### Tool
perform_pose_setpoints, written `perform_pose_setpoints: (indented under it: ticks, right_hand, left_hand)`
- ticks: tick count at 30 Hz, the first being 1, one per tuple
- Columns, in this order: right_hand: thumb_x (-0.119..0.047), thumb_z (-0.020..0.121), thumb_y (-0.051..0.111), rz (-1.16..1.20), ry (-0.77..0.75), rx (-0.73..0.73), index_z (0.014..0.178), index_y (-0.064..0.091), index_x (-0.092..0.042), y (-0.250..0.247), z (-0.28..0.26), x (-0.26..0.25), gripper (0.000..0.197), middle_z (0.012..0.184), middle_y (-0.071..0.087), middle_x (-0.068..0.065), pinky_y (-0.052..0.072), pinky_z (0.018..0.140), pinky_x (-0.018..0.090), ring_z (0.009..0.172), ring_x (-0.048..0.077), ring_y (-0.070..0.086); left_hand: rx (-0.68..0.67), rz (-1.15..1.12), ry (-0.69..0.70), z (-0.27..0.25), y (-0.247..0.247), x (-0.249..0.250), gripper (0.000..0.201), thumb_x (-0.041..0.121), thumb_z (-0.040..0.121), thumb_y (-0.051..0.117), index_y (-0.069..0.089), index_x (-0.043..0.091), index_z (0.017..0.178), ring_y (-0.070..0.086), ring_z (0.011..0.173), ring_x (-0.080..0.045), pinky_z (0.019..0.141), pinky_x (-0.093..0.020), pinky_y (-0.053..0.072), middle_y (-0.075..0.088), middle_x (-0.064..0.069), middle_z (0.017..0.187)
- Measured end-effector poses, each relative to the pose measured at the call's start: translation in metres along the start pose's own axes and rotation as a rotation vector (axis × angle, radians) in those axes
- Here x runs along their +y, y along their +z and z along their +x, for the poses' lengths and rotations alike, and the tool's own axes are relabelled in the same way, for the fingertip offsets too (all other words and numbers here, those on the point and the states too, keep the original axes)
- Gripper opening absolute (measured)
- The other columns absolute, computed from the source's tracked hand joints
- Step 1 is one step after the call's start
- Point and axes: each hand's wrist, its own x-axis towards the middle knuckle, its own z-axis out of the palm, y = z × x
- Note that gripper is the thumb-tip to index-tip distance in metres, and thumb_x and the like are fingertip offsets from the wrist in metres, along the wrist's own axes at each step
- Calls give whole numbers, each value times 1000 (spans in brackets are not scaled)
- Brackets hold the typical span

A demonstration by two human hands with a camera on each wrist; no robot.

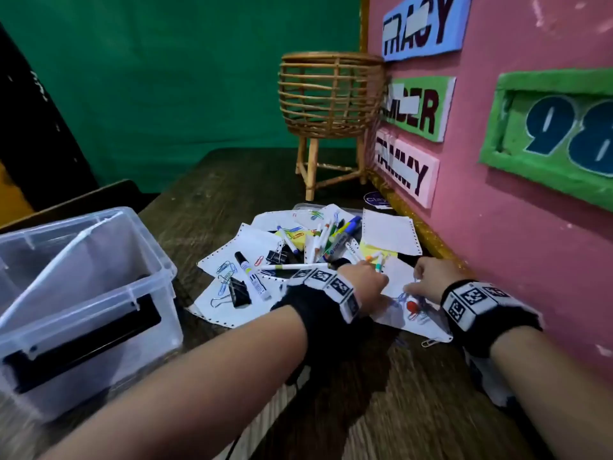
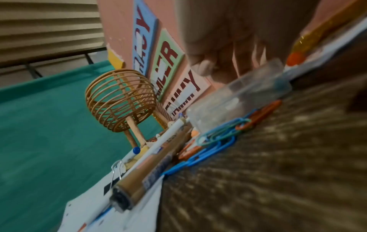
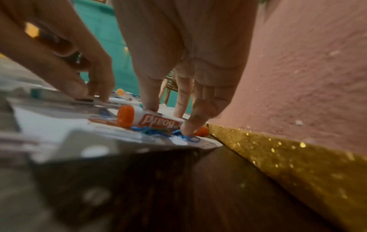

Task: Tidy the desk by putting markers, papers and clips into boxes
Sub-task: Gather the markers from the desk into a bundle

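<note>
Papers, markers and coloured paper clips lie in a heap on the wooden desk. My right hand reaches down onto the nearest sheet. Its fingertips touch an orange-capped whiteboard marker and a tangle of blue clips. My left hand is just to the left, fingers curled down with tips together on the paper. Whether it pinches anything is unclear. In the left wrist view, blue and orange clips lie under the blurred hand.
A clear plastic box with black latches stands open at the left. A rattan basket stand sits at the back. A pink board with gold trim walls the right side. Binder clips and a black-capped marker lie on the left sheets.
</note>
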Motion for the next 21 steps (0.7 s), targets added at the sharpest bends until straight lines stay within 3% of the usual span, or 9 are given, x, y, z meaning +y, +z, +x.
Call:
perform_pose_setpoints:
  ticks: [5,7,9,12,14,16,17,19,21]
  right_hand:
    - [-22,74,72,10,68,10,111,52,0,6,-3,-9,47,110,61,18,34,52,26,94,32,60]
    - [-21,82,62,4,27,56,110,52,-1,6,-6,-12,36,111,58,20,38,61,27,100,35,59]
    - [-19,89,49,59,-27,135,108,52,-2,4,-8,-13,25,112,52,23,39,70,31,95,37,56]
    - [-18,91,46,289,-150,216,91,52,-8,1,-9,-15,12,90,52,18,33,57,29,72,28,49]
    - [-20,93,47,491,-191,207,78,50,-13,-2,-10,-18,17,69,49,7,29,51,28,58,23,44]
    - [-28,92,49,790,-123,153,72,52,-16,-6,-15,-23,24,62,44,2,29,49,27,51,18,40]
    - [-36,90,51,917,-69,102,74,56,-15,-6,-18,-26,27,62,44,2,29,48,26,50,17,38]
    - [-52,84,55,983,-20,13,80,64,-11,-6,-24,-32,42,66,49,2,29,47,24,52,15,39]
    - [-48,83,59,928,-41,1,79,64,-13,-7,-27,-37,36,67,51,1,30,48,23,56,15,41]
  left_hand:
    - [-13,-35,-4,2,2,12,42,19,92,50,42,8,131,44,129,-31,90,-38,47,56,-16,127]
    - [46,-148,-74,-2,-5,5,44,25,91,52,41,10,131,53,118,-30,81,-35,46,58,-15,123]
    - [128,-359,-197,-6,-12,-9,39,26,91,51,45,10,127,58,110,-30,83,-36,48,60,-15,121]
    - [277,-797,-413,-10,-19,-31,29,17,91,50,60,4,115,64,101,-30,88,-36,53,67,-17,112]
    - [357,-1116,-521,-13,-18,-39,28,12,93,46,66,-3,107,69,77,-27,79,-35,57,71,-17,96]
    - [407,-1446,-586,-19,-17,-37,30,11,96,45,61,-9,110,58,39,-9,53,-26,54,65,-12,75]
    - [408,-1610,-581,-23,-17,-34,29,10,97,45,57,-11,113,51,31,-4,44,-21,49,60,-11,69]
    - [364,-1767,-492,-30,-14,-28,28,8,96,47,54,-10,117,53,34,-3,45,-19,46,59,-9,68]
    - [290,-1639,-381,-34,-9,-22,26,11,94,52,58,-4,113,61,53,-9,54,-20,48,65,-11,79]
